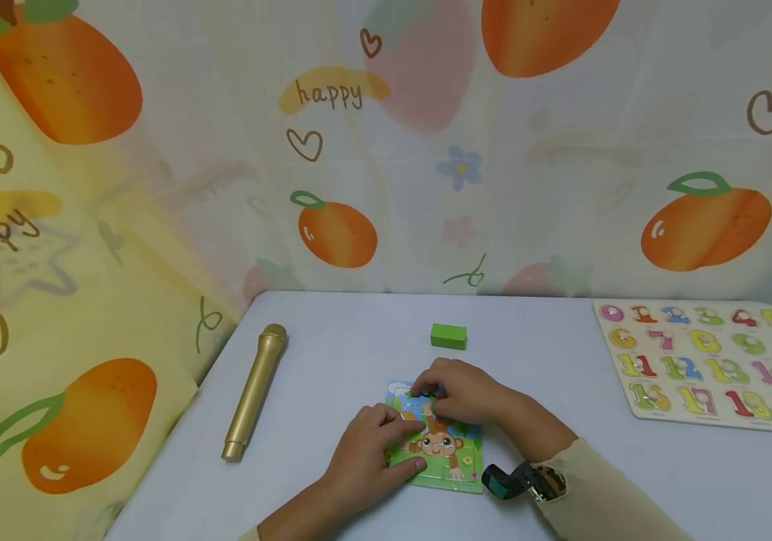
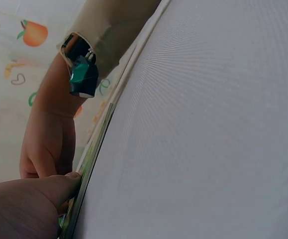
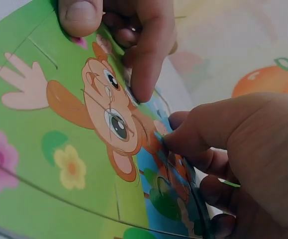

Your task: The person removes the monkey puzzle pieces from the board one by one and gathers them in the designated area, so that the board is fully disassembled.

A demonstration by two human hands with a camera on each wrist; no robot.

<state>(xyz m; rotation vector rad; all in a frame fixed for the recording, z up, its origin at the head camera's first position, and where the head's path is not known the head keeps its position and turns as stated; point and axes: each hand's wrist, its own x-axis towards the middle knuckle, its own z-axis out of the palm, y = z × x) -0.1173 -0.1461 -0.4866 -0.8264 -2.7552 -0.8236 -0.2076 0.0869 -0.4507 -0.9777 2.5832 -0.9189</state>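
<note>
A jigsaw puzzle (image 1: 449, 469) with a cartoon monkey on a green and blue ground lies flat on the white table. My left hand (image 1: 372, 447) rests on its left side, thumb and forefinger extended over the picture. At the far edge, my right hand (image 1: 463, 391) bends its fingers and pinches a puzzle piece (image 3: 176, 167), mostly hidden by the fingers. In the right wrist view, the right thumb (image 3: 183, 134) meets the picture's blue part. From the left wrist view, the puzzle (image 2: 91, 154) appears edge-on, with the left thumb (image 2: 66, 184) at its rim.
Behind the puzzle stands a green block (image 1: 449, 336). A gold microphone (image 1: 255, 394) lies to the left. On the right is a number board (image 1: 703, 364) with colourful numerals. A fruit-print cloth (image 1: 426, 225) hangs at the back and left.
</note>
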